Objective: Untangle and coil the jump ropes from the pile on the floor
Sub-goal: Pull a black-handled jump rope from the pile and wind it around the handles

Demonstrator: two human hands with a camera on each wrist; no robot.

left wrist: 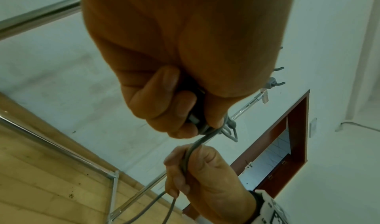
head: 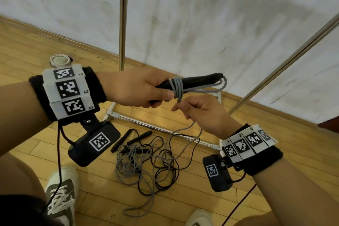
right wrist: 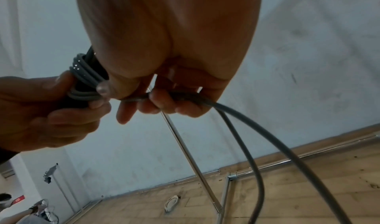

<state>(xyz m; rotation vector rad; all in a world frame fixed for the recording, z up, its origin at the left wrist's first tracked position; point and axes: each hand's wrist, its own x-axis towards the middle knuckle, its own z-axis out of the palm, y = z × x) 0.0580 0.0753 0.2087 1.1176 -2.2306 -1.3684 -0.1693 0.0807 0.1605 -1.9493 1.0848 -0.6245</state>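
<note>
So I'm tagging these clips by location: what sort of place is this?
Probably an indoor studio or activity room, hedged: pale wooden parquet floor, scuffed plain white wall, a shiny chrome tube rack, and a tangled pile of grey and black jump ropes on the floor.

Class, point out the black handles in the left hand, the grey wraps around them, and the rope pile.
black handles (head: 201, 79), head view, bare shaft
grey wraps (head: 176, 87), head view, middle turns
rope pile (head: 146, 163), head view, tangled middle
</note>
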